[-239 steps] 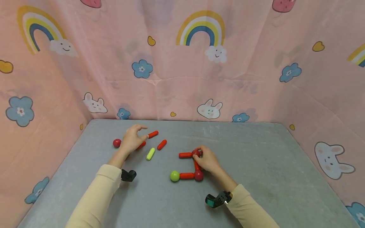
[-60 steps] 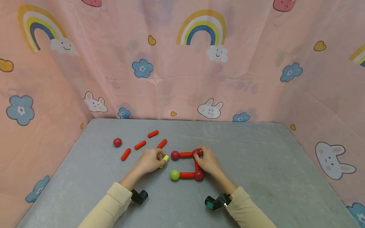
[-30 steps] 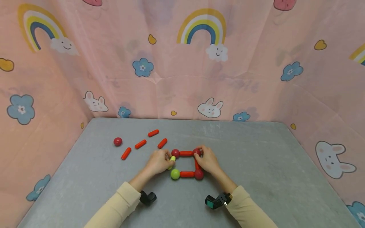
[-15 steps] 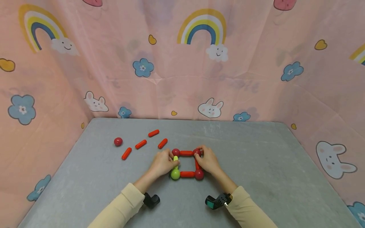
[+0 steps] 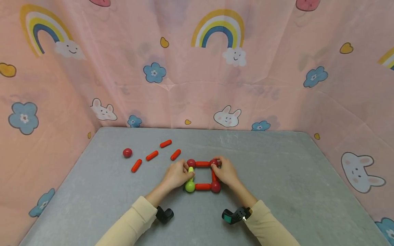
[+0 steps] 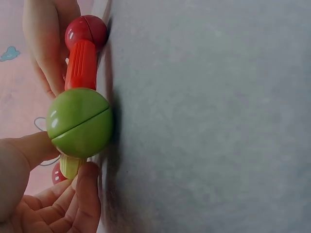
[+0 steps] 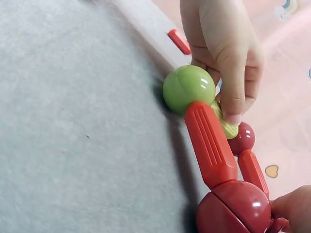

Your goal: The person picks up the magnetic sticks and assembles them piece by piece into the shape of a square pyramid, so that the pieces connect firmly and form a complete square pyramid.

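My left hand (image 5: 176,175) pinches a yellow-green rod (image 5: 191,169) between thumb and fingers. That rod forms the left side of a square of balls and rods, running between the green ball (image 5: 189,187) at near left and a red ball (image 5: 191,163) at far left. With its fingertips, my right hand (image 5: 227,173) grips the far-right red ball (image 5: 213,163). Red rods make up the far (image 5: 202,164), right (image 5: 214,175) and near sides (image 5: 202,187). Another red ball (image 7: 233,208) is the near-right corner. In the left wrist view, my fingers partly cover the yellow-green rod (image 6: 71,166).
Several loose red rods (image 5: 152,155) lie on the grey table (image 5: 277,164) to the far left of the square. A single red ball (image 5: 127,152) sits beyond them at left. A pink patterned cloth (image 5: 197,99) hangs behind and along both sides.
My left hand has carried the yellow-green rod rightward to the square's left side. A red ball now sits at the far rod's left end. The right hand has kept its grip.
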`<state>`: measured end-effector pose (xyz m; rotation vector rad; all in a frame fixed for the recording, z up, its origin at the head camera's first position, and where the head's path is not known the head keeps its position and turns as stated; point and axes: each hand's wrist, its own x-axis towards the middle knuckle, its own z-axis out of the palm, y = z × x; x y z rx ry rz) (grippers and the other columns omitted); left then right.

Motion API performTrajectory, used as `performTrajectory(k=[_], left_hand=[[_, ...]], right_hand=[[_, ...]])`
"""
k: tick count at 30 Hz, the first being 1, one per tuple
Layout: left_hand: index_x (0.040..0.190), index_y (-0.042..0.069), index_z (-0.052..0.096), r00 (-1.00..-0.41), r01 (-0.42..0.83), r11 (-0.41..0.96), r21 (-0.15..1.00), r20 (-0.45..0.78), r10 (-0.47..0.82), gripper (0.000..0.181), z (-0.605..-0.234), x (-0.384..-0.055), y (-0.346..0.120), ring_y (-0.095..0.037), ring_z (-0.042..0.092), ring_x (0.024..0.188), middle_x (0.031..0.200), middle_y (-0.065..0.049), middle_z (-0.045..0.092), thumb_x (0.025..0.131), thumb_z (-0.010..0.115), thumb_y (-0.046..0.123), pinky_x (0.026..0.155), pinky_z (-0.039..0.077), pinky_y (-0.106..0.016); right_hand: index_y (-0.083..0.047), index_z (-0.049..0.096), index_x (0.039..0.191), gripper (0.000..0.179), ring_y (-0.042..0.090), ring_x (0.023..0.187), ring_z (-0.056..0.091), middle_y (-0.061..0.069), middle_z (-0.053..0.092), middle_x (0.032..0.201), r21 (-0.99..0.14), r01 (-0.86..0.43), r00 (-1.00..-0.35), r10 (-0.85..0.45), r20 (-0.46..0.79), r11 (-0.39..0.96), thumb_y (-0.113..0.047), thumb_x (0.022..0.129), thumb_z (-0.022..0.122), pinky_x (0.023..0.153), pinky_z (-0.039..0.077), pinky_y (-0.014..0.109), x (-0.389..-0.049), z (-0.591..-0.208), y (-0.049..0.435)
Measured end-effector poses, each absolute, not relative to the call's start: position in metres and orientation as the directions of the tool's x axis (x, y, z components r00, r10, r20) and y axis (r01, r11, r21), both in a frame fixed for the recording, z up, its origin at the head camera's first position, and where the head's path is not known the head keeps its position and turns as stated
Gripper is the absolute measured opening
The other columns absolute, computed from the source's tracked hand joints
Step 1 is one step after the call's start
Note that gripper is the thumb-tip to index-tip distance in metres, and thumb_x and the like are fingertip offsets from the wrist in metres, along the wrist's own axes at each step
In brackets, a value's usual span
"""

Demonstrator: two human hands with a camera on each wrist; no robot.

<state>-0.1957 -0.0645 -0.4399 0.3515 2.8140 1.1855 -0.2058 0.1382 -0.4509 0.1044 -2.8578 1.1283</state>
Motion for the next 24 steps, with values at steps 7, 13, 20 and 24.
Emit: performTrajectory(k=[7, 13, 20, 24], left_hand=[[0.087, 0.002, 0.059, -0.967, 0.208, 0.662, 0.72, 0.05, 0.249, 0.023, -0.439, -0.203, -0.063, -0.007, 0.051, 0.053, 0.06, 0.002, 0.059, 0.076, 0.072, 0.018, 0.049, 0.04, -0.022], [0.087, 0.003, 0.062, -0.964, 0.222, 0.652, 0.725, 0.063, 0.258, 0.018, -0.44, -0.208, -0.069, -0.008, 0.053, 0.056, 0.066, -0.001, 0.062, 0.078, 0.07, 0.017, 0.05, 0.042, -0.023], [0.087, 0.007, 0.066, -0.981, 0.193, 0.695, 0.692, 0.155, 0.118, 0.016, -0.435, -0.226, -0.085, -0.011, 0.055, 0.061, 0.073, -0.001, 0.064, 0.078, 0.072, 0.019, 0.055, 0.044, -0.025], [0.091, 0.007, 0.068, -0.979, 0.151, 0.721, 0.676, 0.201, 0.017, 0.02, -0.432, -0.234, -0.09, -0.017, 0.059, 0.072, 0.086, -0.006, 0.066, 0.076, 0.075, 0.019, 0.063, 0.046, -0.031]], right_hand=[[0.0, 0.06, 0.112, 0.03, 0.023, 0.074, 0.052, 0.016, 0.061, 0.09, -0.682, -0.081, -0.996, -0.029, 0.088, 0.727, -0.014, 0.085, 0.06, 0.066, 0.044, 0.036, -0.21, -0.449, 0.141], [0.001, 0.06, 0.111, 0.03, 0.025, 0.076, 0.053, 0.017, 0.061, 0.09, -0.67, -0.091, -0.995, -0.035, 0.097, 0.737, -0.014, 0.086, 0.06, 0.067, 0.044, 0.038, -0.21, -0.448, 0.141], [0.001, 0.06, 0.111, 0.029, 0.025, 0.076, 0.053, 0.017, 0.061, 0.09, -0.663, -0.098, -0.994, -0.039, 0.104, 0.742, -0.014, 0.086, 0.06, 0.066, 0.043, 0.038, -0.209, -0.449, 0.141], [0.0, 0.06, 0.111, 0.029, 0.025, 0.075, 0.053, 0.017, 0.061, 0.091, -0.662, -0.095, -0.994, -0.035, 0.103, 0.743, -0.014, 0.086, 0.06, 0.066, 0.044, 0.038, -0.208, -0.45, 0.141]])
